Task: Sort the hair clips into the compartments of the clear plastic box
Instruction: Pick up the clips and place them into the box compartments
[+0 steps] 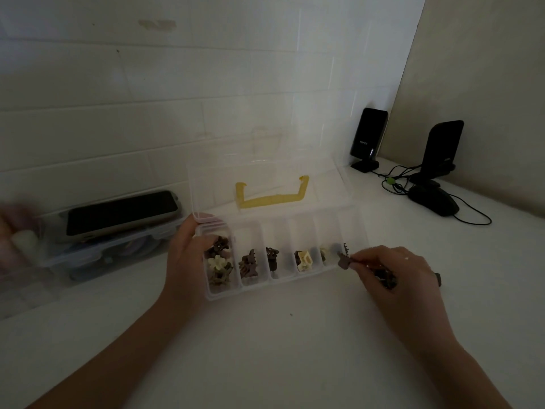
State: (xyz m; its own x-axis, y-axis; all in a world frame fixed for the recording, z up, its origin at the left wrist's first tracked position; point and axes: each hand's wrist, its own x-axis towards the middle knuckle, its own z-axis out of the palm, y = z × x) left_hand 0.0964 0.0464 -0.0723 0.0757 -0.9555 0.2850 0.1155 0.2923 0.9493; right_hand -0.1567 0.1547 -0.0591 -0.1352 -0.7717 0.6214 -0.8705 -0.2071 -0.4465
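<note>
Two hands work at the clear plastic box (283,283): left hand (184,255) grips its 9 o'clock end, right hand (392,278) pinches a brown hair clip (343,262) at its 3 o'clock end. Lid (265,184) stands open at 12 o'clock.

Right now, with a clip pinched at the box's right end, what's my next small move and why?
Probably ease the right hand slightly left and release the brown clip into the rightmost compartment. The clip hangs at that end's outer rim, and the left hand already steadies the clear box.
</note>
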